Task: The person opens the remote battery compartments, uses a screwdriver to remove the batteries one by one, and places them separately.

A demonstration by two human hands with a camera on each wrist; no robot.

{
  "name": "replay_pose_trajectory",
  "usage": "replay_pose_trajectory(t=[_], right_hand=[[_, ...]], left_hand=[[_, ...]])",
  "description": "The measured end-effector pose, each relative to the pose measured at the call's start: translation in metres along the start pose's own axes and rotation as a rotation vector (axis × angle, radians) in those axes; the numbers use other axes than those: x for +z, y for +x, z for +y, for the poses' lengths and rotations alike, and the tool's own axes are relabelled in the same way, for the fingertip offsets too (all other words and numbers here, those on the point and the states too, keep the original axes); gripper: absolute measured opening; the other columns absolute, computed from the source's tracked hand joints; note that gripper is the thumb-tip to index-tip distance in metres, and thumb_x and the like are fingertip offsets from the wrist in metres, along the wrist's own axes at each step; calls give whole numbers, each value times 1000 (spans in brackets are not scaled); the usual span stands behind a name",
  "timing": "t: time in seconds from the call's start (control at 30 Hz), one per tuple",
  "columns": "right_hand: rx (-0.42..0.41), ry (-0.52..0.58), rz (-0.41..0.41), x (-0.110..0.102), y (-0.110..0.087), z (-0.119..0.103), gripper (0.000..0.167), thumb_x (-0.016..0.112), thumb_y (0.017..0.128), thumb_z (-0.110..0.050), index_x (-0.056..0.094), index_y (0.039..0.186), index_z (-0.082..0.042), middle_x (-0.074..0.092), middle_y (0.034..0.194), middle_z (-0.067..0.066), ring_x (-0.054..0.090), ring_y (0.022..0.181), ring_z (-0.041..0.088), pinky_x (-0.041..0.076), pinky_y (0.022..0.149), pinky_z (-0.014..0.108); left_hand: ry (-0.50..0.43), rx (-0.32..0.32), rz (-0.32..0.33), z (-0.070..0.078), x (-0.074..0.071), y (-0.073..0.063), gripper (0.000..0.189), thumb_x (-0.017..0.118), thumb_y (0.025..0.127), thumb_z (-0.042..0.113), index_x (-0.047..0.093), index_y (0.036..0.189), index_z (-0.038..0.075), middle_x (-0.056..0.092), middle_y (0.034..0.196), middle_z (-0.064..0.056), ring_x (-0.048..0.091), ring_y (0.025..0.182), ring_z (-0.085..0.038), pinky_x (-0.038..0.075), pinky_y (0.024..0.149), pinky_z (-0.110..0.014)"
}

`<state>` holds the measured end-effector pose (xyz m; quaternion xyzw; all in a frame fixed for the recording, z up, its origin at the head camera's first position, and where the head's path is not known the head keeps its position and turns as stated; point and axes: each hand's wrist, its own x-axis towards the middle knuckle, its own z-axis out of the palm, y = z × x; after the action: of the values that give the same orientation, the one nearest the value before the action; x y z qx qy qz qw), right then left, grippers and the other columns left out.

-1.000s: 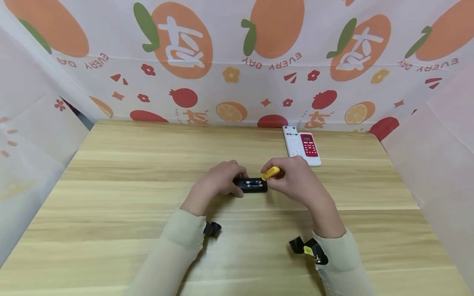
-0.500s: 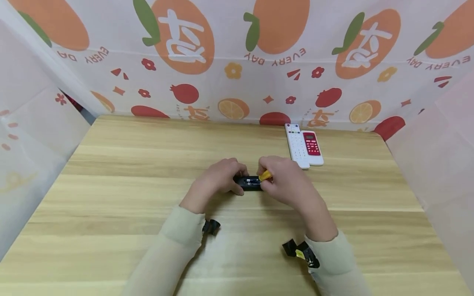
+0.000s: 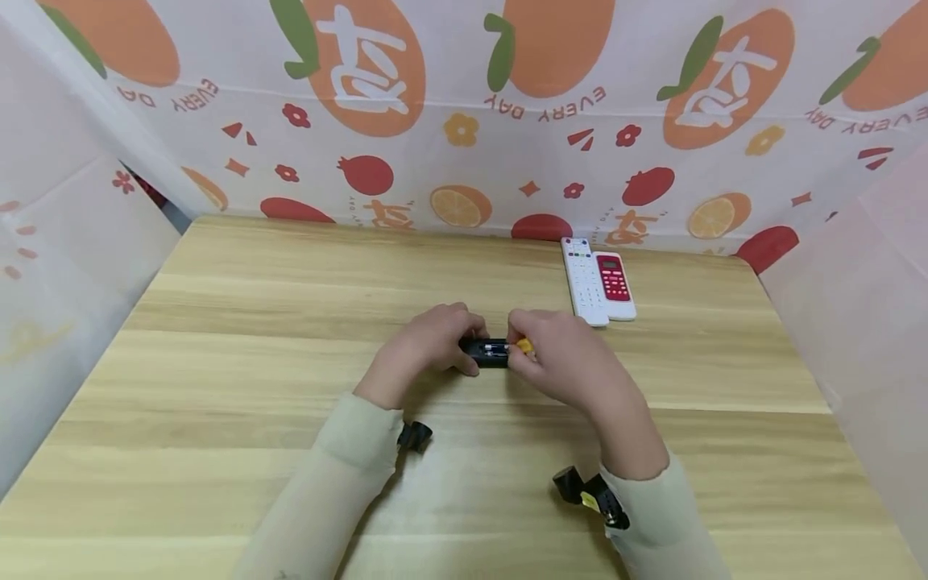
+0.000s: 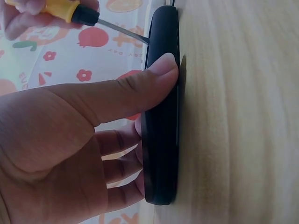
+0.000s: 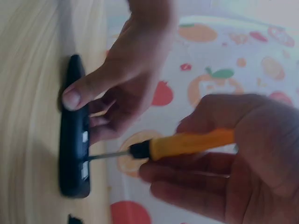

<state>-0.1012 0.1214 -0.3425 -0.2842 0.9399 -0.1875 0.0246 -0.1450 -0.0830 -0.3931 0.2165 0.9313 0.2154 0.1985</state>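
My left hand (image 3: pixel 435 342) grips the black remote (image 3: pixel 487 353), which lies near the middle of the wooden surface (image 3: pixel 217 362), back side up. In the left wrist view my thumb (image 4: pixel 140 88) presses along the near edge of the remote (image 4: pixel 161 112) and my fingers (image 4: pixel 121 163) curl around its far edge, so it is pinned flat against the wood. My right hand (image 3: pixel 561 358) is wrapped around the yellow handle of a screwdriver (image 3: pixel 524 346), fingers curled under it and the thumb on top. The right wrist view shows the screwdriver (image 5: pixel 187 143) lying almost level, its thin metal shaft pointing at the remote (image 5: pixel 74 140) and its tip meeting the open compartment, where two light patches show. I cannot tell exactly what the tip touches there, since that view is blurred. In the head view two batteries show in the compartment, between my two hands, which sit close together on either side of it. Farther back and to the right, near the patterned cloth wall (image 3: pixel 464 121), a white remote (image 3: pixel 583 282) and a red remote (image 3: pixel 615 278) lie side by side, touching, well apart from my hands. Small black camera mounts show at both cream sleeves.
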Motion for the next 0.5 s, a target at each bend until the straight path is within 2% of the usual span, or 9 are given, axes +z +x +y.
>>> replay_pose_trajectory(t=[0.13, 0.23, 0.33, 0.5], right_hand=[[20, -75, -69, -3, -8, -14, 4, 62, 93, -19, 60, 94, -17, 58, 81, -4, 49, 63, 14, 41, 58, 28], [32, -89, -93, -4, -11, -19, 6, 64, 95, -20, 60, 97, -16, 60, 86, -3, 51, 67, 15, 43, 62, 29], [60, -40, -32, -3, -7, -14, 10, 66, 95, -22, 63, 103, -17, 63, 86, -2, 54, 69, 17, 45, 63, 30], [108, 134, 168, 8, 6, 8, 27, 70, 94, -28, 58, 114, -14, 66, 80, 3, 57, 66, 18, 49, 61, 29]], left_hand=[[0, 28, -3, 0, 0, 2, 35, 87, 78, 25, 69, 107, 18, 59, 104, -1, 54, 94, -20, 45, 89, -36], [0, 32, -4, 0, 0, 3, 36, 87, 77, 25, 70, 108, 17, 60, 104, -1, 54, 94, -20, 45, 90, -36], [5, 38, -7, -1, -1, 5, 36, 88, 77, 24, 70, 106, 17, 61, 103, -1, 55, 94, -20, 46, 89, -37], [13, 47, -23, -2, -2, 5, 38, 88, 76, 25, 70, 109, 15, 62, 104, -2, 56, 97, -20, 47, 92, -39]])
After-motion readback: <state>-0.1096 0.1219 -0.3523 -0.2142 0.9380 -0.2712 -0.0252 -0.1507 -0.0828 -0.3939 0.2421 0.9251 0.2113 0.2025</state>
